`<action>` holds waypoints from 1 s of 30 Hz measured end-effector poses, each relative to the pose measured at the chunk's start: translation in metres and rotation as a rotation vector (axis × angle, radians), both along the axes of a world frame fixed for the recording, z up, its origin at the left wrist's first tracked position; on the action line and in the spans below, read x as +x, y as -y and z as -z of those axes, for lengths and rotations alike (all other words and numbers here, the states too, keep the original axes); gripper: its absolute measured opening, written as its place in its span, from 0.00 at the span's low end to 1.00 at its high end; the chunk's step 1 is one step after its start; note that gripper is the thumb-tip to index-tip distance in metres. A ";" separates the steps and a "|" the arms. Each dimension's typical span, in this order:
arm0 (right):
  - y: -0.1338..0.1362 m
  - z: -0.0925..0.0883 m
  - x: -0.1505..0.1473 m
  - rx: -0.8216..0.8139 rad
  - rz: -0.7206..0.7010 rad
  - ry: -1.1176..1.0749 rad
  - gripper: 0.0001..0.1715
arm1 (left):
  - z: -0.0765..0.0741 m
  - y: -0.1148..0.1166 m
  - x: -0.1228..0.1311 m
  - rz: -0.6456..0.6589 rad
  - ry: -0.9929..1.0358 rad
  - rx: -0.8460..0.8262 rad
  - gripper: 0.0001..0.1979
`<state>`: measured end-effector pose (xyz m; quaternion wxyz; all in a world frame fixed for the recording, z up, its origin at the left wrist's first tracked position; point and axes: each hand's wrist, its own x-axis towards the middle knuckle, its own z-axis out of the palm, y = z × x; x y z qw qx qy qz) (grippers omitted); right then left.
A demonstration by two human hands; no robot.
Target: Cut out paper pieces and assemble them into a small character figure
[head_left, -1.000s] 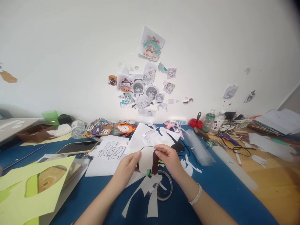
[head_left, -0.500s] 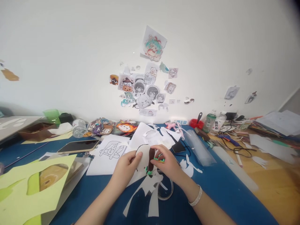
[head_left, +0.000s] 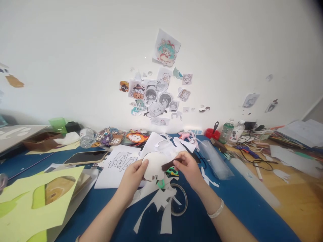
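Note:
A rounded white cut-out [head_left: 153,164] with a dark edge line is pinched between the thumb and fingers of my left hand [head_left: 135,173]. My right hand [head_left: 188,168] grips a dark brown strip [head_left: 171,164], whose left end is close to the right edge of the white piece; whether they touch I cannot tell. Below the hands lie pale paper scraps [head_left: 161,200] and a roll of tape [head_left: 186,198]. A green-handled tool [head_left: 172,172] shows partly behind my right hand, the rest of it hidden.
A line drawing on white paper [head_left: 121,163] and a phone [head_left: 85,157] lie to the left, behind a yellow sheet with cut-out holes [head_left: 58,211]. Bottles [head_left: 227,131] and a red bowl [head_left: 211,133] stand at the back right. Paper cut-outs [head_left: 165,99] hang on the wall.
My right hand has moved right and turned, and the brown strip has swung from upright against the white cut-out to nearly level beside it. The left hand still holds the white piece.

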<state>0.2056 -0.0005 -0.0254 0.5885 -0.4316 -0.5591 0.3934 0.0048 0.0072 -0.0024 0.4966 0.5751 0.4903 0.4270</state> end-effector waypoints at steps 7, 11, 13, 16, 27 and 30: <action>0.001 -0.005 0.009 -0.007 -0.088 -0.078 0.20 | -0.002 0.001 0.001 0.198 0.309 -0.240 0.17; 0.013 -0.008 -0.003 0.013 -0.280 0.003 0.23 | 0.000 0.006 0.008 0.210 0.181 -0.257 0.19; 0.019 -0.010 -0.010 -0.023 -0.353 -0.027 0.20 | 0.001 0.008 0.012 0.208 0.091 -0.226 0.20; 0.025 -0.013 -0.016 -0.093 -0.445 -0.093 0.19 | 0.002 0.010 0.017 0.166 -0.069 -0.107 0.20; 0.027 -0.012 -0.018 -0.037 -0.209 0.001 0.11 | 0.009 -0.004 0.003 -0.054 -0.258 0.175 0.21; 0.024 -0.012 -0.017 -0.063 -0.176 -0.036 0.11 | 0.009 -0.006 -0.005 -0.190 -0.413 0.416 0.18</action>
